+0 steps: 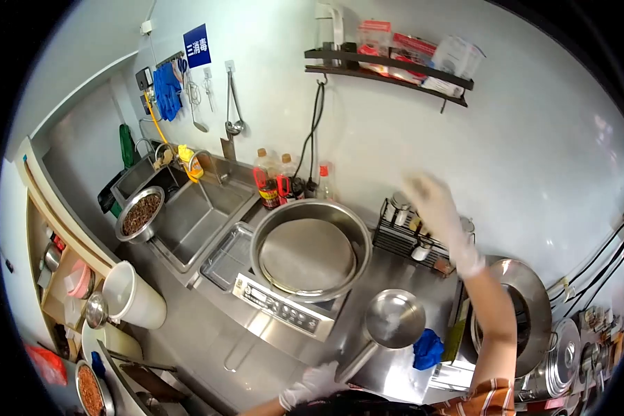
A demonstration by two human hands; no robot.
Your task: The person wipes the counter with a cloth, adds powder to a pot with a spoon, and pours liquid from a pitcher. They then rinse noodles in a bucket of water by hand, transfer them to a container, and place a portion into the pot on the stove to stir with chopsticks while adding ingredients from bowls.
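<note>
My right hand [440, 215], in a whitish glove and blurred, is raised over the black wire rack [395, 239] of small jars; its fingers are too smeared to read. At the counter's front edge, my left hand [313, 387], also gloved, lies low beside the handle of a small steel pan [395, 319]; whether its fingers touch the handle is unclear. The pan rests on the steel counter, with a crumpled blue cloth [428, 349] at its right. Left of the pan, a large steel pot [256, 246] with a round metal disc [307, 255] inside stands on an induction cooker [281, 305].
A sink [201, 225] is at the left, with a bowl of dark bits [140, 215] at its edge. Bottles [265, 182] stand behind the pot. A shelf [388, 67] hangs above. A large wok [523, 277] is at the right, a white bucket [135, 298] lower left.
</note>
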